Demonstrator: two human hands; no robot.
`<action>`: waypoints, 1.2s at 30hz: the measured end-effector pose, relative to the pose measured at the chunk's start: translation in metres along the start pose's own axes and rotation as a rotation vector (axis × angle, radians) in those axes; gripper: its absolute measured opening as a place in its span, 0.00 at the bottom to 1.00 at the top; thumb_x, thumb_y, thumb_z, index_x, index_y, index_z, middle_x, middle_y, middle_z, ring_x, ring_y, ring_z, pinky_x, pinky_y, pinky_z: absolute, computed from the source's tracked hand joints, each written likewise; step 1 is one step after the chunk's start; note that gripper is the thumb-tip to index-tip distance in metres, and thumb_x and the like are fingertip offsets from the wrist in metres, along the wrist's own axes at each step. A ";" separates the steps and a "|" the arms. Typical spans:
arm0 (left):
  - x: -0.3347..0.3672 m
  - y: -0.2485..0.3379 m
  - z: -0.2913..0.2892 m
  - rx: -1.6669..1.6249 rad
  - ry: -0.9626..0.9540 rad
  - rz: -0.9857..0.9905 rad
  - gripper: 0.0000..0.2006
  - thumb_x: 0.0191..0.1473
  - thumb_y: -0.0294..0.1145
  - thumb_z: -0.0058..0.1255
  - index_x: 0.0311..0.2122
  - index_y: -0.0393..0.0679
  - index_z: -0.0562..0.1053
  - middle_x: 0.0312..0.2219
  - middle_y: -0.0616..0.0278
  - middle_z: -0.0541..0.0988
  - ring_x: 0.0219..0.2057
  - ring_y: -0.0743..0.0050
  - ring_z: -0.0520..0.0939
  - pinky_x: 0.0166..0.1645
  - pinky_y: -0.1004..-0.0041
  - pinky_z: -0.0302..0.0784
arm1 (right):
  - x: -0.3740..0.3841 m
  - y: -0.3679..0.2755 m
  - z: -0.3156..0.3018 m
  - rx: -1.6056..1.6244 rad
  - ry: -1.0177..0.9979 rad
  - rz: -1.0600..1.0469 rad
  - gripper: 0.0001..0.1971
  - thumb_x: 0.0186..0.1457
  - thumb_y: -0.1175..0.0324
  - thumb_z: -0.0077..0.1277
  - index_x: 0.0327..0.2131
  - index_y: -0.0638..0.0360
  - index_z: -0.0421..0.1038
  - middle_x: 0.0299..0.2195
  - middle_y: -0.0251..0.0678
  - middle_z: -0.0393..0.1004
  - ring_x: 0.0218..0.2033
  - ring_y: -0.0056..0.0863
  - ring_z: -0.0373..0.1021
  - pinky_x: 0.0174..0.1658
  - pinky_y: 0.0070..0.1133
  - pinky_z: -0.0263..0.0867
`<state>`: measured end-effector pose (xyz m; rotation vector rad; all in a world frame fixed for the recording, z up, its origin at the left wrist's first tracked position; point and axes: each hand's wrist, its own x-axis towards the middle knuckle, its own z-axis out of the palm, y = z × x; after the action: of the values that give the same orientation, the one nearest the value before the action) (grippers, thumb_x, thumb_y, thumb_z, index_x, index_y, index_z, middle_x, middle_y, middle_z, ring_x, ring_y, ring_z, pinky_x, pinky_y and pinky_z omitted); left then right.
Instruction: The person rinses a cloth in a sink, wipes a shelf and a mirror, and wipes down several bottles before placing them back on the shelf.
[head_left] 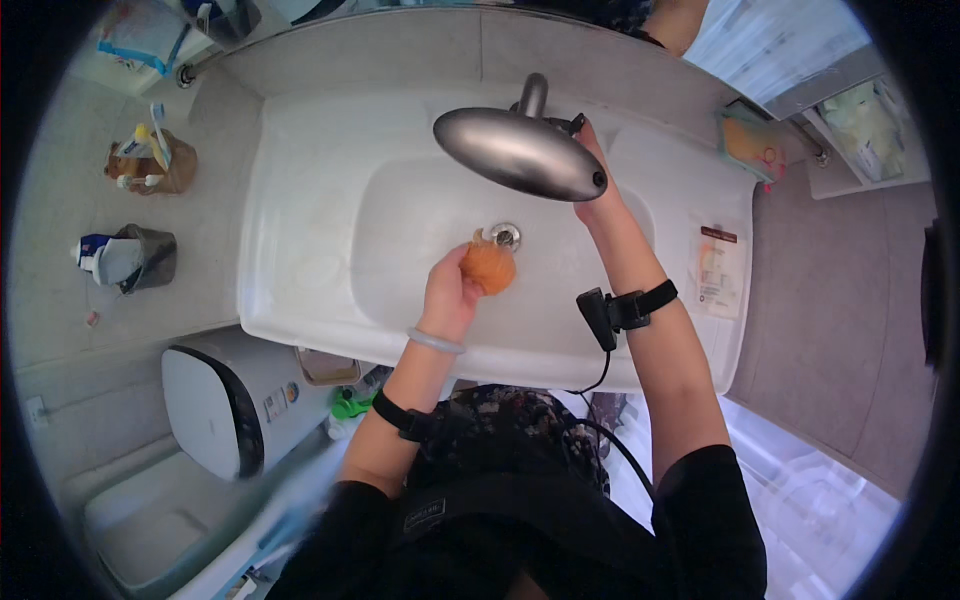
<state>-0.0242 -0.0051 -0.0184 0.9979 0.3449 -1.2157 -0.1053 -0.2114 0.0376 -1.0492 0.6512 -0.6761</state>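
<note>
My left hand [449,293] is closed round an orange, roundish thing [490,268] with a pale tuft at its top, perhaps a scrubbing ball; its exact kind I cannot make out. It is held over the white sink basin [385,230], just in front of the metal drain [506,237]. My right hand [592,155] reaches up behind the large oval metal faucet [515,150], beside a small dark part at its back. The faucet hides most of that hand's fingers, so their grip does not show.
A printed packet [718,272] lies on the sink's right rim. On the left wall hang a brown cup with toothbrushes [165,165] and a dark cup with tubes [150,258]. A white appliance [215,405] stands below left. A shelf [870,180] juts out at upper right.
</note>
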 end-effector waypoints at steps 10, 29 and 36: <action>-0.050 0.002 0.047 0.822 -0.138 0.527 0.22 0.52 0.30 0.47 0.52 0.42 0.59 0.36 0.60 0.72 0.38 0.76 0.72 0.42 0.77 0.69 | -0.109 0.080 0.019 0.598 0.195 0.544 0.21 0.48 0.65 0.47 0.47 0.58 0.59 0.46 0.41 0.64 0.42 0.34 0.66 0.41 0.30 0.66; 0.095 0.067 0.091 0.703 -0.501 0.371 0.15 0.45 0.33 0.52 0.35 0.32 0.71 0.32 0.56 0.75 0.33 0.70 0.75 0.38 0.73 0.70 | -0.023 0.059 0.040 -0.465 -0.197 0.282 0.08 0.44 0.74 0.48 0.32 0.61 0.65 0.23 0.32 0.68 0.20 0.23 0.65 0.21 0.18 0.60; 0.102 0.036 0.034 1.739 -0.258 0.502 0.16 0.40 0.38 0.45 0.30 0.38 0.75 0.32 0.43 0.75 0.35 0.47 0.76 0.42 0.62 0.70 | -0.062 0.085 0.067 -1.408 -0.162 0.233 0.14 0.41 0.65 0.46 0.32 0.62 0.68 0.31 0.49 0.72 0.33 0.44 0.70 0.36 0.35 0.66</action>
<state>0.0354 -0.0946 -0.0543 2.1204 -1.3551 -0.9607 -0.0781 -0.0985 -0.0075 -2.2255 1.1075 0.2009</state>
